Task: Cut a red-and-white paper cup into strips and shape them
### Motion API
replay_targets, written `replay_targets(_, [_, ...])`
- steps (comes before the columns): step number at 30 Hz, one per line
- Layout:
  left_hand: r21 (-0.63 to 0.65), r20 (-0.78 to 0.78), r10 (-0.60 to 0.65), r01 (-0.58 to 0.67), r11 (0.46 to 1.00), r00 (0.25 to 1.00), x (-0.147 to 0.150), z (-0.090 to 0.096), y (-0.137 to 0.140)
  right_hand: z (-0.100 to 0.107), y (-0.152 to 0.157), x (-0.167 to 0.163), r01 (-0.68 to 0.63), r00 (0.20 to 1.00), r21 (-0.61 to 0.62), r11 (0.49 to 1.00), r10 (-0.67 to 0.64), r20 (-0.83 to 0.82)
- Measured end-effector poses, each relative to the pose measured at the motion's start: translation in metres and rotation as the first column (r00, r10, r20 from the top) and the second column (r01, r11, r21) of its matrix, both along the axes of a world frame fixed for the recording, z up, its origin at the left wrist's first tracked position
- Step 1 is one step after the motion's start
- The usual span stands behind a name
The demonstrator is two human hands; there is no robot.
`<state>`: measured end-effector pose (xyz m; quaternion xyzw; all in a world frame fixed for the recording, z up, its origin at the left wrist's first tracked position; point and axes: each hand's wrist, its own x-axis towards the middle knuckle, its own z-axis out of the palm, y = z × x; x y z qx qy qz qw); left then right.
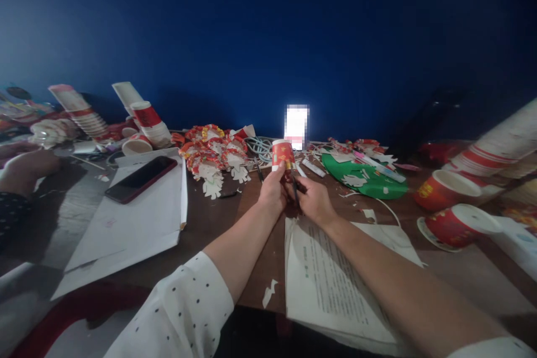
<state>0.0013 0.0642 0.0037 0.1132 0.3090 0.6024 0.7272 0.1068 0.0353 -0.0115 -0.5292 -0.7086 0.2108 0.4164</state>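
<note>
A red and white paper cup (282, 152) with gold marks stands upright in my left hand (273, 193), whose fingers are wrapped round its lower part. Close against it on the right, my right hand (315, 198) is closed on a dark slim tool (296, 193). The tool points up toward the cup; its kind is hard to make out. Both hands are above the brown table, just beyond an open printed book (331, 279). My fingers hide the cup's bottom. Cut paper scraps (271, 292) lie on the table below my left forearm.
Cut-up red and white cup pieces (213, 154) are heaped at the back. A phone (140, 179) lies on white paper (126, 235). Right of my hands are a green sheet (367, 179), paper cups (451, 226) and a cup stack (495, 134). Another person's hand (31, 168) rests far left.
</note>
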Motion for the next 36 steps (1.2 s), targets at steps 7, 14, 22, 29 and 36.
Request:
replay_targets(7, [0.025, 0.01, -0.012, 0.012, 1.0, 1.0, 0.0, -0.006, 0.003, 0.003, -0.001, -0.002, 0.017, 1.0, -0.011, 1.0, -0.017, -0.015])
replay_targets(14, [0.034, -0.024, -0.024, 0.025, 0.999, 0.999, 0.002, -0.009, 0.001, 0.002, 0.0, -0.001, 0.029, 0.998, -0.007, 1.0, -0.03, -0.049])
replay_targets(22, [0.067, -0.063, -0.038, 0.042, 0.997, 0.997, 0.004, -0.015, 0.003, 0.002, 0.0, 0.001, 0.023, 0.998, -0.022, 1.0, -0.024, -0.066])
replay_targets(29, [0.009, -0.007, -0.07, 0.07, 0.998, 0.998, 0.002, -0.009, 0.002, 0.001, 0.0, -0.002, 0.006, 0.992, -0.049, 0.999, -0.012, -0.127])
replay_targets(36, [-0.046, 0.064, -0.122, 0.125, 0.991, 0.991, -0.005, -0.001, 0.002, -0.001, -0.001, -0.006, -0.046, 0.97, -0.083, 0.995, 0.024, -0.242])
